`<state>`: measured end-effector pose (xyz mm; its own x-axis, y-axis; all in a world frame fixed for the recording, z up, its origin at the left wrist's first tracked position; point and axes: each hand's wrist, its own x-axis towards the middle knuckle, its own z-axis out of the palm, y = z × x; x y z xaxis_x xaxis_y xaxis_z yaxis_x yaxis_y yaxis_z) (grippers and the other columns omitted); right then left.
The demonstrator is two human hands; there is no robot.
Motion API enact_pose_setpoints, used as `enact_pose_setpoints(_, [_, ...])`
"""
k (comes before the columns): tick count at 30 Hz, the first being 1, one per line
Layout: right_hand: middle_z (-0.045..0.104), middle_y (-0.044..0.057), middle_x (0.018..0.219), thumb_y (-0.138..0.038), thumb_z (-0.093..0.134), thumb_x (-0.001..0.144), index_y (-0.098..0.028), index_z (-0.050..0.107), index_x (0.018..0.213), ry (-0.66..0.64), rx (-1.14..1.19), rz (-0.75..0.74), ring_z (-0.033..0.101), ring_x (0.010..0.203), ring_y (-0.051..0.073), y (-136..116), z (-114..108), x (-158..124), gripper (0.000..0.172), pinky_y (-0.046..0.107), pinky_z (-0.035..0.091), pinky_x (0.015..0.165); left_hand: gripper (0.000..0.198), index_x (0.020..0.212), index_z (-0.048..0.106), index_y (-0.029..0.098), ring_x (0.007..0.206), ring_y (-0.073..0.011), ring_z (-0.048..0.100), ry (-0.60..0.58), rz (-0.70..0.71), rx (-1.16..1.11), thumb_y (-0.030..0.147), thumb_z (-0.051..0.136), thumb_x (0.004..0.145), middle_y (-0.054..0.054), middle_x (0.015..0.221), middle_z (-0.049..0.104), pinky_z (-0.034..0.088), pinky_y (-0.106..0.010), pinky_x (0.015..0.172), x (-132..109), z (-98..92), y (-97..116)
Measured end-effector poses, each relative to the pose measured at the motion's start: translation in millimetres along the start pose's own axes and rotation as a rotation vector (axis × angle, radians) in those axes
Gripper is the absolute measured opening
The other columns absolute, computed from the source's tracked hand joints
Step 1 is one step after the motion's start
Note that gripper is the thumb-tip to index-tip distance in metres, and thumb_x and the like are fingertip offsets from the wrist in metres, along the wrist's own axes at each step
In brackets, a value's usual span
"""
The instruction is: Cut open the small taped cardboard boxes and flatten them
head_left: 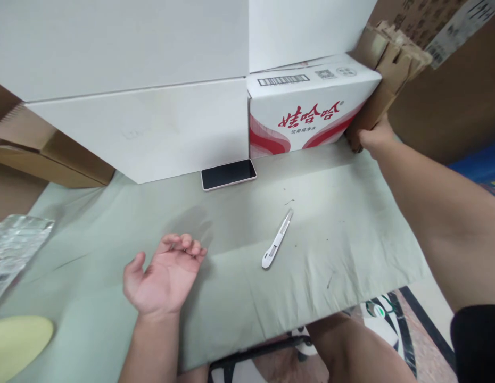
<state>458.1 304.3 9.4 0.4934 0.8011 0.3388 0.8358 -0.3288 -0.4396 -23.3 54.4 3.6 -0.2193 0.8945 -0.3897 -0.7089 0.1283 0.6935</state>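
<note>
Right hand (374, 139) clasping the lower end of one folded cardboard bundle (385, 69) beside one red-and-white carton (311, 106), left hand (163, 276) open, palm up on green cloth (343, 239), one white cutter (277, 239), one phone (229, 174) nearby

Phone (229, 174) by wht boxes (139, 127), foil bag (11, 244)
</note>
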Motion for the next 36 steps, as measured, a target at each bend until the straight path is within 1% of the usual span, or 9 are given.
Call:
enact_pose_setpoints(5, [0.062, 0.023, 0.146, -0.011, 0.079, 0.081, -0.011, 0.046, 0.153, 0.034, 0.315, 0.147, 0.066, 0.126, 0.019, -9, -24, -8, 0.08, 0.027, 0.052, 0.102, 0.046, 0.07, 0.073, 0.019, 0.065, -0.0158, 0.057, -0.077, -0.024, -0.034, 0.055, 0.089, 0.046, -0.003, 0.071, 0.06, 0.059, -0.034, 0.065, 0, -6.9, 6])
enact_pose_setpoints(10, [0.063, 0.023, 0.144, -0.005, 0.074, 0.083, -0.01, 0.052, 0.149, 0.141, 0.368, 0.124, 0.067, 0.122, 0.02, -37, -100, -13, 0.069, 0.03, 0.051, 0.102, 0.041, 0.074, 0.075, 0.019, 0.066, -0.0159, 0.06, -0.136, 0.002, -0.15, 0.053, 0.085, 0.053, -0.003, 0.074, 0.062, 0.059, -0.034, 0.066, -1, -17.0, 16])
enact_pose_setpoints(14, [0.061, 0.02, 0.148, -0.009, 0.067, 0.09, -0.015, 0.056, 0.147, 0.086, 0.33, -0.042, 0.07, 0.119, 0.022, -89, -162, -26, 0.058, 0.036, 0.056, 0.097, 0.034, 0.073, 0.074, 0.019, 0.066, -0.0156, 0.061, -0.219, 0.046, -0.248, 0.05, 0.077, 0.061, -0.003, 0.075, 0.063, 0.059, -0.033, 0.067, -14, -26.7, 27])
enact_pose_setpoints(18, [0.07, 0.02, 0.135, -0.016, 0.061, 0.096, -0.014, 0.066, 0.138, 0.017, 0.281, -0.287, 0.073, 0.105, 0.023, -176, -182, -74, 0.043, 0.044, 0.058, 0.094, 0.03, 0.072, 0.072, 0.017, 0.066, -0.016, 0.063, -0.227, 0.074, -0.319, 0.046, 0.07, 0.068, -0.003, 0.074, 0.063, 0.057, -0.032, 0.066, -36, -42.5, 45])
enact_pose_setpoints(22, [0.079, 0.015, 0.104, -0.023, 0.062, 0.096, -0.019, 0.075, 0.126, -0.255, 0.27, -0.582, 0.072, 0.08, 0.022, -282, -154, -167, 0.033, 0.048, 0.061, 0.085, 0.028, 0.073, 0.07, 0.018, 0.065, -0.0154, 0.061, -0.2, 0.12, -0.401, 0.046, 0.065, 0.073, -0.003, 0.073, 0.061, 0.054, -0.031, 0.067, -49, -62.7, 63])
enact_pose_setpoints(25, [0.075, 0.005, 0.126, -0.014, 0.06, 0.092, -0.023, 0.079, 0.107, -0.473, 0.275, -0.912, 0.071, 0.107, 0.019, -361, -110, -241, 0.026, 0.036, 0.059, 0.101, 0.028, 0.075, 0.068, 0.019, 0.066, -0.0158, 0.06, -0.199, 0.123, -0.422, 0.046, 0.061, 0.078, -0.004, 0.073, 0.06, 0.052, -0.032, 0.069, -51, -75.1, 74])
enact_pose_setpoints(28, [0.067, 0.005, 0.14, -0.01, 0.058, 0.089, -0.02, 0.079, 0.105, -0.581, 0.221, -1.099, 0.072, 0.102, 0.019, -436, -54, -294, 0.028, 0.039, 0.057, 0.107, 0.029, 0.075, 0.067, 0.019, 0.066, -0.0159, 0.059, -0.214, 0.109, -0.451, 0.046, 0.058, 0.079, -0.004, 0.074, 0.059, 0.05, -0.032, 0.07, -49, -82.5, 81])
enact_pose_setpoints(32, [0.044, 0.006, 0.163, -0.015, 0.056, 0.09, -0.019, 0.077, 0.11, -0.602, 0.188, -1.167, 0.066, 0.127, 0.026, -510, 16, -328, 0.029, 0.046, 0.047, 0.122, 0.028, 0.073, 0.066, 0.019, 0.067, -0.0159, 0.057, -0.245, 0.076, -0.473, 0.045, 0.058, 0.077, -0.004, 0.072, 0.056, 0.047, -0.032, 0.071, -46, -84.9, 86])
enact_pose_setpoints(36, [0.052, 0.004, 0.158, -0.018, 0.059, 0.089, -0.02, 0.075, 0.111, -0.631, 0.171, -1.255, 0.055, 0.142, 0.031, -541, 56, -337, 0.027, 0.052, 0.041, 0.126, 0.029, 0.071, 0.068, 0.017, 0.068, -0.0178, 0.054, -0.277, 0.071, -0.4, 0.045, 0.059, 0.074, -0.004, 0.069, 0.053, 0.045, -0.034, 0.073, -42, -84.3, 82])
